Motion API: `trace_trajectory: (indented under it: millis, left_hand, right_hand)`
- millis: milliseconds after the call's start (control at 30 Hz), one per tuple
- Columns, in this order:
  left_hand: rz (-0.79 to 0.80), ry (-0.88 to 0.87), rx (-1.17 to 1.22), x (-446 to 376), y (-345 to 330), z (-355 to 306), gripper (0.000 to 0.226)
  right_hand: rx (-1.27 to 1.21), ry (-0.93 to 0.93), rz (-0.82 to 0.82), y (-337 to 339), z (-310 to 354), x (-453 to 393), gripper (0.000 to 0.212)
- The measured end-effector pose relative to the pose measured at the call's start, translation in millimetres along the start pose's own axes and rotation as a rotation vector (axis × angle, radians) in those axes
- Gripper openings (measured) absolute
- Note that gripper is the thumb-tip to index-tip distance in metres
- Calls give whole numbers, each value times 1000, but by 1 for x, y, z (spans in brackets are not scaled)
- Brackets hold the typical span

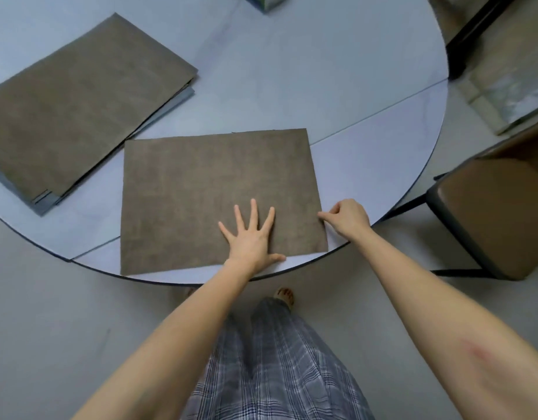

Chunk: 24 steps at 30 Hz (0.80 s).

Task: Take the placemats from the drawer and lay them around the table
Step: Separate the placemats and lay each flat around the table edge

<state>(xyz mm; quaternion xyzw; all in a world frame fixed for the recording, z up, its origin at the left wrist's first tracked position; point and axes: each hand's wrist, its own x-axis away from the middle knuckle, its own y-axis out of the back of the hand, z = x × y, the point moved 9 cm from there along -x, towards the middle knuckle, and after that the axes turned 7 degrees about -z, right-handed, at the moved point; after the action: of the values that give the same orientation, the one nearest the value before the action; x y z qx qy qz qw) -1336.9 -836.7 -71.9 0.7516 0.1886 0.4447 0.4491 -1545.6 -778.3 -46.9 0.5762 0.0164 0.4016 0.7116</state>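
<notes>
A single grey-brown placemat (207, 189) lies flat on the round pale blue table (337, 95), close to its near edge. My left hand (251, 237) rests palm down on the mat's near right part, fingers spread. My right hand (348, 216) pinches the mat's right edge between thumb and fingers. A stack of several more placemats (80, 107), brown on top with blue-grey edges showing, sits on the table at the left, turned at an angle.
A brown padded chair (498, 213) with a dark frame stands to the right of the table. A greenish box (264, 1) peeks in at the table's far edge. Dark furniture legs (464, 40) stand at the upper right. Grey floor lies below.
</notes>
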Motion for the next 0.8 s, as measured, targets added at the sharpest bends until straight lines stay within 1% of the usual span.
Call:
trace_trajectory:
  millis: [33,100,167,233,400,567,667,700,733,800]
  left_hand:
    - [0,4,0,-1,-1,-1,112]
    - [7,10,9,-1,-3,-2,113]
    - [10,10,20,-2,-4,-3,113]
    - [11,6,30,-2,-5,-4,114]
    - [-1,-3,66,-2,-6,-4,115]
    - [-5,-27,100,-3,-7,-5,115]
    - [-15,-41,133,-2,-7,-5,113]
    - [-42,-43,169,-1,-5,-1,109]
    - [-104,-43,220,1,0,4,101]
    - [-334,-23,293,8,19,22,73]
  right_hand:
    - [5,4,25,-1,0,-3,42]
    - [9,12,46,-5,-1,-5,33]
    - [11,22,33,-5,-4,-8,21]
    - [0,23,13,-6,-8,-10,15]
    - [-24,41,-48,-8,-11,-12,14]
    - [-13,46,-115,-4,-12,-6,19]
    - [16,72,-121,0,-10,-2,14]
    - [63,115,-148,2,-4,2,15]
    - [119,184,-190,3,4,8,21]
    - [153,373,-269,-8,35,28,38]
